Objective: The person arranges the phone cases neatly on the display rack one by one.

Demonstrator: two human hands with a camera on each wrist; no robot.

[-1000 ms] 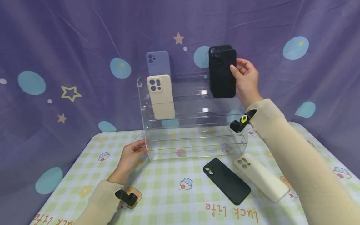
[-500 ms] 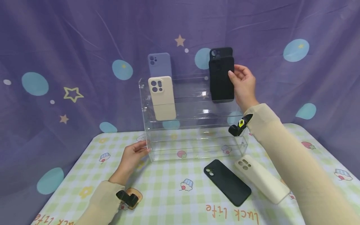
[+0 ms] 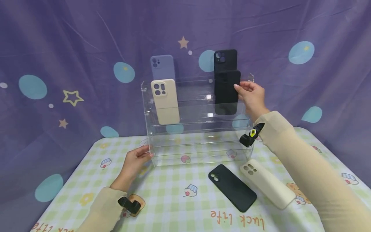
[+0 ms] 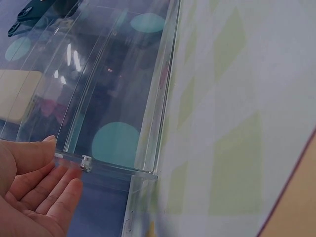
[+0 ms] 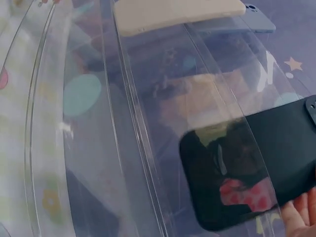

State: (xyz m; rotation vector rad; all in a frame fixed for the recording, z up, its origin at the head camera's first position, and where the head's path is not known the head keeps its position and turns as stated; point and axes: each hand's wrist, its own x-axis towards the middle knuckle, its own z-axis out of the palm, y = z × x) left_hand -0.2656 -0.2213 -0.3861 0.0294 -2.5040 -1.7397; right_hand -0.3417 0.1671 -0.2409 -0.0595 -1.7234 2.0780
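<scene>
One black rear case [image 3: 225, 62] partly hidden, right fingers [image 3: 250, 85] clamped on the front case [image 3: 227, 93], left fingers [image 4: 66, 200] clamped on the rack [image 3: 200, 122].

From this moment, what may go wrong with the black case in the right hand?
The right hand pinches the black case near one side edge, so it might tilt or slip. It might knock the rear black case, which it partly covers. The left hand holds just the left side of the clear rack, so pushing on the right may shift it.
</scene>
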